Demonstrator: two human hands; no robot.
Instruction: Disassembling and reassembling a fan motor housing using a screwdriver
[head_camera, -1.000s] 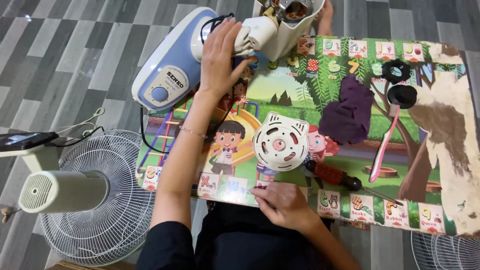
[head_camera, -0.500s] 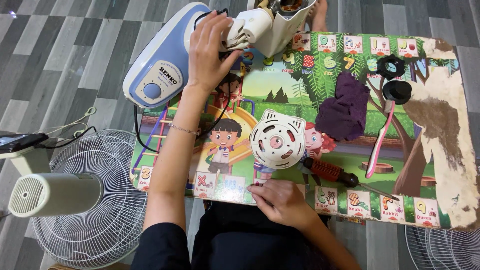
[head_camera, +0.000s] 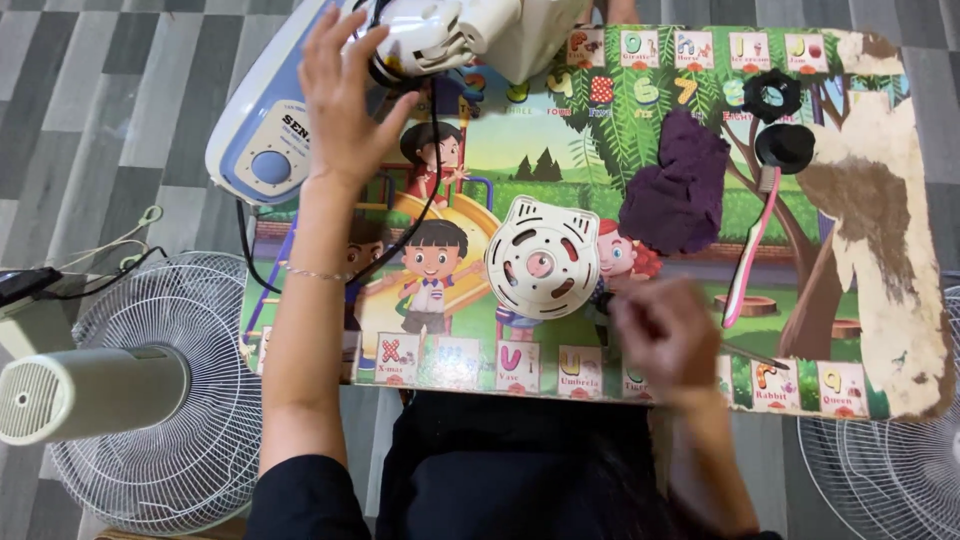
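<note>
My left hand (head_camera: 345, 100) reaches to the far left of the colourful picture-print table (head_camera: 560, 130). Its fingers are spread around the rear of a white fan motor housing (head_camera: 440, 35), where a black cord (head_camera: 432, 170) comes out. My right hand (head_camera: 665, 335) is blurred near the table's front edge, fingers curled, over the handle of a screwdriver. Only the screwdriver's thin shaft (head_camera: 750, 357) shows to the right of the hand. A white round vented cover (head_camera: 543, 258) lies just left of that hand.
A purple cloth (head_camera: 680, 195), a pink toothbrush (head_camera: 745, 260) and two black round parts (head_camera: 772, 95) lie on the right half. A blue and white fan base (head_camera: 265, 140) overhangs the left edge. Fan grilles stand on the floor at left (head_camera: 165, 400) and lower right (head_camera: 890, 480).
My right hand has swung right from the front edge onto the screwdriver's handle. My left hand stays at the white motor housing. The head view has come closer.
</note>
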